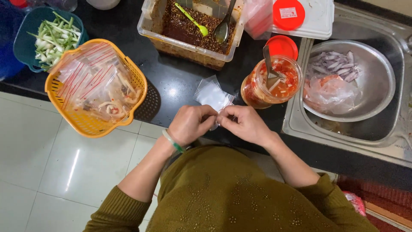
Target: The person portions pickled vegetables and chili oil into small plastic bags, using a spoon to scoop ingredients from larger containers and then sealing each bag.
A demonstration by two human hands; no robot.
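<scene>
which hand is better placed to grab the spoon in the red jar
Right, probably. The right hand sits just below the jar and its spoon, a short reach up. The left hand is farther off, on the bag side. Both hands pinch the bag now.

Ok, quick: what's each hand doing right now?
Left hand: closed, pinching the small clear plastic bag.
Right hand: closed, pinching the same bag's edge.
</scene>
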